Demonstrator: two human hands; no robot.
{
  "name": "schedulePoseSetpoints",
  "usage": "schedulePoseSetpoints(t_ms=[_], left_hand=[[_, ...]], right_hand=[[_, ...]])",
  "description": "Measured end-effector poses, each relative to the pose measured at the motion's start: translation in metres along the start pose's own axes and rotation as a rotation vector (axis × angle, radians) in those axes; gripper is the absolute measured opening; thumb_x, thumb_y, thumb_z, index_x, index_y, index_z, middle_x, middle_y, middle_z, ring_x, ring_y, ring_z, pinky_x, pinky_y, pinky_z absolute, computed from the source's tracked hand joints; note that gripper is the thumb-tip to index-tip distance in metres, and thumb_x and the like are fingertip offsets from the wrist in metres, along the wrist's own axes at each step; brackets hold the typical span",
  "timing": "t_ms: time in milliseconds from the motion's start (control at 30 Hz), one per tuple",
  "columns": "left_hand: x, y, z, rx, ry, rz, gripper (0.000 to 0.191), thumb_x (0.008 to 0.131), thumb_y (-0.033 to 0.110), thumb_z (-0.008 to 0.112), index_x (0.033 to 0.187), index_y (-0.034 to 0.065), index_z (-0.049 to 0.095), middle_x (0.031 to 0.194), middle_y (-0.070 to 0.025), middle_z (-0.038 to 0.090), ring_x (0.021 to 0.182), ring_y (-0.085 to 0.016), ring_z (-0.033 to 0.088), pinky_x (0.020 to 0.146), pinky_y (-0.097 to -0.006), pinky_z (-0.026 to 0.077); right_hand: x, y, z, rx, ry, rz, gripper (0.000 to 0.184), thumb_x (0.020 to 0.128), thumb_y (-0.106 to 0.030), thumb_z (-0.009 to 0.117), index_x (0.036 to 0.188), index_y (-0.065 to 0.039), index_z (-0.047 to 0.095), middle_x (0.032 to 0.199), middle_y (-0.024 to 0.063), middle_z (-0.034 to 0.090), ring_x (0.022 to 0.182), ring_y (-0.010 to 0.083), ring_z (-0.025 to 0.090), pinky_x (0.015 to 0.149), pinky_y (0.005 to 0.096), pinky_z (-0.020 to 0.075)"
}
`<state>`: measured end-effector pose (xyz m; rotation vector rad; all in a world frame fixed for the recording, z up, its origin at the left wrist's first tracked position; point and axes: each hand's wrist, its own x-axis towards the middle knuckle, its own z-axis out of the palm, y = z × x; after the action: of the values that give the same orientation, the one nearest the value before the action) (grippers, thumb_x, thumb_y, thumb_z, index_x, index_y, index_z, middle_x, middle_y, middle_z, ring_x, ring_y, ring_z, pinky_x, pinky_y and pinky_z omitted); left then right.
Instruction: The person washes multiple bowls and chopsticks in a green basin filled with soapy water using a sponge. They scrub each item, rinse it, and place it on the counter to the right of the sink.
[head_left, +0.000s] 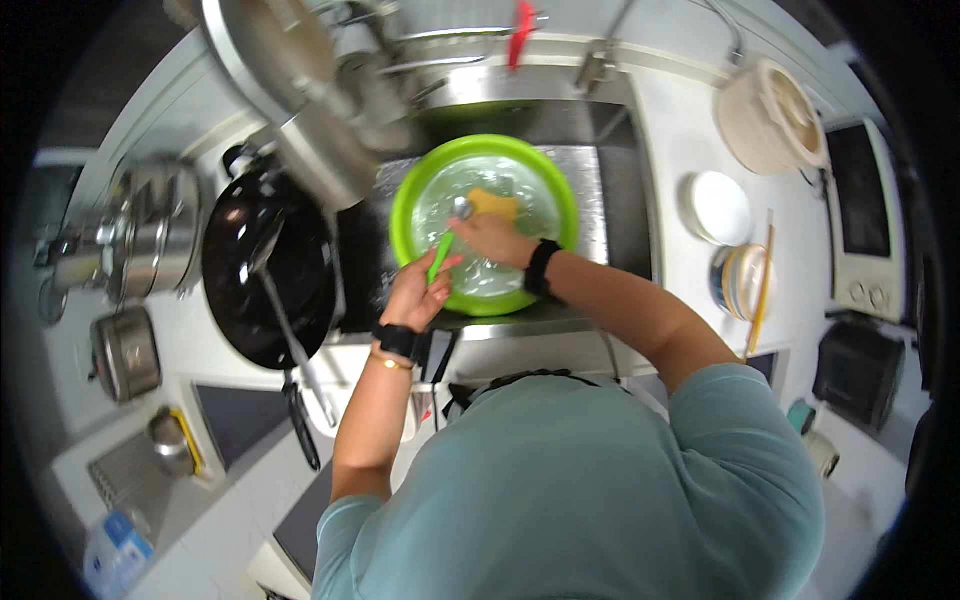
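Observation:
In a bright green basin (400, 214) of water, a yellow cloth or sponge (491, 202) shows beyond the fingers of my right hand (495, 238). That hand is closed around it, against the neck of a utensil with a green handle (441, 256). The utensil's small metal head (462, 208), perhaps a spoon's or peeler's, is blurred. My left hand (418, 291), at the basin's near-left rim, grips the lower end of the handle. The handle slants up and right towards my right hand. The palm side of my right hand is hidden.
The basin stands in a steel sink (626, 195) with a faucet (598, 67) behind. Left are a black wok (225, 300) holding a metal ladle (283, 311) and a blurred steel pot (322, 154). White bowls (720, 208), stacked bowls (739, 281) and chopsticks (763, 281) sit right.

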<state>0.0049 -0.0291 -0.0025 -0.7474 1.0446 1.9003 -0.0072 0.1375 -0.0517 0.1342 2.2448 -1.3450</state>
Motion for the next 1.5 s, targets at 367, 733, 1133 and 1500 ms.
schedulePoseSetpoints(t_ms=[367, 733, 1133, 1500], left_hand=[[0.011, -0.004, 0.025, 0.459, -0.192, -0.033, 0.030, 0.090, 0.024, 0.041, 0.112, 0.0035, 0.047, 0.110, -0.0097, 0.053, 0.094, -0.024, 0.056, 0.074, -0.0357, 0.044], [0.015, 0.011, -0.019, 0.354, -0.134, -0.009, 0.031, 0.088, 0.026, 0.045, 0.112, 0.0076, 0.047, 0.111, -0.0087, 0.054, 0.100, -0.023, 0.054, 0.079, -0.0370, 0.039], [0.015, 0.005, -0.010, 0.373, -0.158, 0.002, 0.028, 0.087, 0.024, 0.046, 0.107, 0.0052, 0.049, 0.104, -0.0079, 0.057, 0.091, -0.020, 0.057, 0.071, -0.0331, 0.044], [0.015, 0.008, -0.016, 0.387, -0.120, -0.004, 0.031, 0.088, 0.026, 0.044, 0.112, 0.0062, 0.046, 0.110, -0.0100, 0.054, 0.097, -0.023, 0.055, 0.075, -0.0377, 0.044]], right_hand=[[-0.060, -0.004, -0.052, 0.187, 0.547, -0.119, 0.018, 0.076, -0.014, 0.055, 0.084, 0.002, 0.056, 0.075, 0.0162, 0.059, 0.068, 0.0338, 0.057, 0.064, 0.0407, 0.0455], [-0.294, 0.028, -0.212, 0.134, 1.026, 0.129, 0.013, 0.080, -0.013, 0.059, 0.087, -0.002, 0.055, 0.069, 0.0005, 0.057, 0.060, 0.0059, 0.053, 0.051, 0.0215, 0.0429], [-0.385, 0.112, -0.253, -0.121, 0.862, 0.712, 0.011, 0.071, -0.008, 0.063, 0.071, 0.001, 0.057, 0.057, 0.0061, 0.056, 0.046, 0.0122, 0.051, 0.041, 0.0237, 0.0411], [-0.360, 0.158, -0.247, 0.113, 0.756, 0.529, 0.008, 0.067, -0.003, 0.059, 0.074, 0.002, 0.058, 0.065, 0.0055, 0.055, 0.055, 0.0131, 0.054, 0.050, 0.0254, 0.0447]])
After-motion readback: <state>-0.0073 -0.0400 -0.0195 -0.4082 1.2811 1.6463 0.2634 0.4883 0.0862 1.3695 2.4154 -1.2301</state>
